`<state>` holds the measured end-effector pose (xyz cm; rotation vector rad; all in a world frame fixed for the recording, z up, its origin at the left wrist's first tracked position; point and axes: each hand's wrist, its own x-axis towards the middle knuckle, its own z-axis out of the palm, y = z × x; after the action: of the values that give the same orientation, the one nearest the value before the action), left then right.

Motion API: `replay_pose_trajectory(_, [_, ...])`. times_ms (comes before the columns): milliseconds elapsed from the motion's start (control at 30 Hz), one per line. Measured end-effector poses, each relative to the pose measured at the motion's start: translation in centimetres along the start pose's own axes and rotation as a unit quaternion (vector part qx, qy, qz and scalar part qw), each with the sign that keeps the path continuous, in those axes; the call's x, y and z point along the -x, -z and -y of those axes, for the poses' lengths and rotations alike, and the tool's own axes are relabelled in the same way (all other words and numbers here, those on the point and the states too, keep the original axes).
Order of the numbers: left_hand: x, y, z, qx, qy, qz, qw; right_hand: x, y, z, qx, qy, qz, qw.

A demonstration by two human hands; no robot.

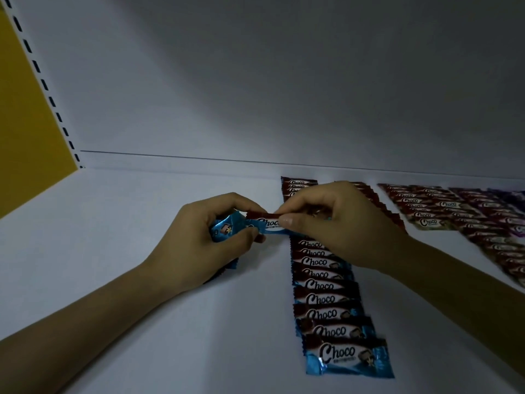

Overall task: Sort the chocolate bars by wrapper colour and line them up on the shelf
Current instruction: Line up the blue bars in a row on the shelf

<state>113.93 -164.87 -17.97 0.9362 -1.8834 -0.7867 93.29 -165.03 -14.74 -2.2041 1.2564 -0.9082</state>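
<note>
- A blue bar (267, 224) hangs above the shelf (142, 308), between the two hands, just left of the far half of the blue row. Its long axis runs left to right and the "Choco" face is turned up towards the camera.
- The right hand (335, 223) pinches the bar's right end between thumb and curled fingers (287, 221).
- The left hand (199, 237) has its fingers (244, 236) curled round a bundle of blue bars (224, 228), with the thumb and forefinger closing on the single bar's left end.
- The blue row (338, 317) lies flat on the shelf, running from near to far. Each bar in it lies crosswise with its long axis left to right, and each overlaps the next like shingles.
- Right of it, further rows of dark red bars (426, 211) lie the same way, and at the far right is a purple row (511, 200). The dim light blurs their colours.
- A white back panel (255, 81) rises behind the shelf, with a slotted upright (42, 83) and a yellow panel (22, 109) at the left.
</note>
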Motion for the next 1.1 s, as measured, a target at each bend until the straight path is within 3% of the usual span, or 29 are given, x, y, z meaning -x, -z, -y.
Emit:
replay_pose_trajectory(200, [0.0, 0.0, 0.5, -0.018, -0.001, -0.007, 1.0, 0.0, -0.3, -0.2, 0.04, 0.005, 0.004, 0.999])
replay_pose_trajectory(300, [-0.5, 0.2, 0.9, 0.017, 0.044, -0.037, 0.998, -0.1, 0.2, -0.6, 0.049, -0.006, -0.026, 0.998])
replay_pose_trajectory(500, [-5.6, 1.0, 0.9, 0.096, 0.147, -0.128, 0.976, -1.4, 2.6, -0.7, 0.007, -0.052, -0.049, 0.997])
replay_pose_trajectory(700, [-7.2, -0.7, 2.7, 0.111, 0.152, -0.228, 0.955, -2.7, 2.9, -0.9, 0.034, -0.072, -0.04, 0.996])
replay_pose_trajectory(1100, [-7.4, -0.7, 3.5, 0.178, 0.145, -0.222, 0.948, -12.3, -0.2, -4.1, 0.228, -0.08, -0.035, 0.97])
